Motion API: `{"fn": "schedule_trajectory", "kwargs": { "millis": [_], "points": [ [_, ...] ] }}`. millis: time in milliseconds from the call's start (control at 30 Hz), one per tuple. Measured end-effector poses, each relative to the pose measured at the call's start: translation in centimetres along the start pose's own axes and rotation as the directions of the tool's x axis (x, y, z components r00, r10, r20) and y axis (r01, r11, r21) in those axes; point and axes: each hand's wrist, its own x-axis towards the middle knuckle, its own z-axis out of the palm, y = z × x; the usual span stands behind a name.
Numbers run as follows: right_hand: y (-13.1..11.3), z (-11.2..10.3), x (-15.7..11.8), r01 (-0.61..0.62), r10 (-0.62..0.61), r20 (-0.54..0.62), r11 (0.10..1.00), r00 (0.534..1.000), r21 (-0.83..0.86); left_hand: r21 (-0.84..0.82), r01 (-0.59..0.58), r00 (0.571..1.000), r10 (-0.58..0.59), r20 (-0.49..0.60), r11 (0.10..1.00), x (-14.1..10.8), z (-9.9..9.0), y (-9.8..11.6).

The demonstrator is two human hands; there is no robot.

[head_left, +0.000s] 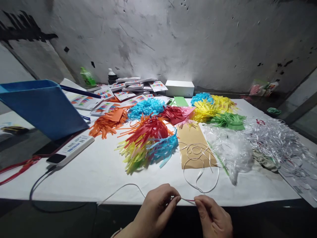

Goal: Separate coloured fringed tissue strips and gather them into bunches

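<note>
Near the table's front edge, my left hand (160,203) pinches a thin white ribbon (203,165) between thumb and forefinger. My right hand (213,215) pinches the same ribbon a short way to the right, and a small red piece shows beside its fingertips. One end trails left of my left hand; loose loops lie beyond my right hand, partly over a brown paper sheet (189,135). Past my hands is a pile of fringed tissue-paper tassels in red (155,129), yellow-green (133,157) and blue (165,147).
More tassels lie farther back, orange (109,122), blue (146,107), yellow (204,110) and green (229,120). A clear plastic bag (230,152) and tangled silvery ribbons (279,142) lie right. Left are a blue holder (47,109) and a white power bank (71,150); flat printed packs (133,87) are stacked behind.
</note>
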Motion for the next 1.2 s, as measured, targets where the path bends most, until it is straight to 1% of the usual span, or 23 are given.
{"fn": "schedule_trajectory", "kwargs": {
  "millis": [100,200,300,533,567,600,667,700,733,767,800,833,867,900,933,967,1033,1100,1167,1200],
  "points": [
    [-0.1,-0.1,0.3,-0.104,0.103,0.034,0.995,0.994,0.013,0.003,0.004,1.0,-0.004,-0.004,1.0,-0.1,0.0,-0.2],
    [-0.1,-0.3,0.4,-0.143,0.14,0.08,0.989,0.987,0.038,-0.006,0.013,1.0,-0.013,0.002,1.0,-0.2,0.0,-0.4],
    [0.0,-0.5,0.3,-0.152,0.146,0.126,0.988,0.981,0.038,-0.01,0.027,1.0,-0.027,0.012,1.0,-0.1,0.0,-0.4],
    [0.2,-1.0,0.6,-0.125,0.105,0.281,0.991,0.954,0.054,-0.02,0.06,0.998,-0.06,0.016,0.998,0.1,-0.2,-0.3],
    [0.1,-1.1,0.8,-0.122,0.099,0.321,0.991,0.942,0.053,-0.028,0.065,0.998,-0.065,0.011,0.998,0.2,-0.2,-0.4],
    [0.0,-1.2,1.0,-0.124,0.092,0.389,0.991,0.916,0.058,-0.037,0.069,0.998,-0.069,0.003,0.997,0.3,-0.2,-0.5],
    [-0.2,-1.1,1.5,-0.162,0.078,0.549,0.981,0.832,0.106,-0.064,0.076,0.997,-0.077,-0.007,0.995,0.8,0.1,-0.7],
    [-0.2,-1.0,1.6,-0.223,0.083,0.616,0.963,0.784,0.153,-0.085,0.08,0.997,-0.08,0.001,0.993,1.2,0.3,-0.9],
    [-0.1,-0.8,1.8,-0.325,0.105,0.669,0.922,0.736,0.213,-0.109,0.083,0.996,-0.08,0.024,0.991,1.5,0.5,-1.1],
    [0.1,-0.5,1.8,-0.457,0.136,0.71,0.844,0.691,0.282,-0.132,0.084,0.995,-0.077,0.057,0.988,1.9,0.8,-1.3],
    [0.3,-0.2,1.9,-0.593,0.177,0.735,0.724,0.654,0.353,-0.15,0.082,0.994,-0.069,0.088,0.985,2.2,1.0,-1.5],
    [0.6,0.2,1.9,-0.702,0.22,0.747,0.573,0.628,0.422,-0.163,0.074,0.993,-0.058,0.102,0.984,2.4,1.1,-1.6],
    [0.8,0.7,1.9,-0.773,0.257,0.755,0.421,0.604,0.475,-0.175,0.059,0.995,-0.042,0.095,0.983,2.5,1.2,-1.7],
    [1.1,1.1,1.9,-0.801,0.293,0.748,0.296,0.595,0.521,-0.191,0.036,0.997,-0.023,0.07,0.981,2.5,1.2,-1.7],
    [1.2,1.5,1.9,-0.801,0.332,0.729,0.209,0.598,0.561,-0.215,0.008,0.999,0.0,0.035,0.977,2.4,1.2,-1.7],
    [1.2,1.9,1.8,-0.793,0.373,0.708,0.156,0.599,0.589,-0.25,-0.027,0.999,0.031,0.013,0.968,2.3,1.2,-1.7],
    [1.1,2.7,1.5,-0.784,0.436,0.681,0.103,0.589,0.612,-0.326,-0.108,0.992,0.122,0.022,0.939,2.0,1.2,-1.6],
    [0.7,3.4,1.1,-0.779,0.46,0.667,0.09,0.585,0.621,-0.368,-0.188,0.976,0.214,0.03,0.911,2.0,1.2,-1.4],
    [0.4,3.8,0.6,-0.782,0.448,0.667,0.131,0.595,0.61,-0.364,-0.216,0.972,0.234,0.004,0.906,2.3,1.2,-1.2],
    [0.3,3.9,0.5,-0.783,0.431,0.668,0.184,0.607,0.594,-0.361,-0.208,0.976,0.217,-0.016,0.909,2.4,1.2,-1.1]
  ]
}}
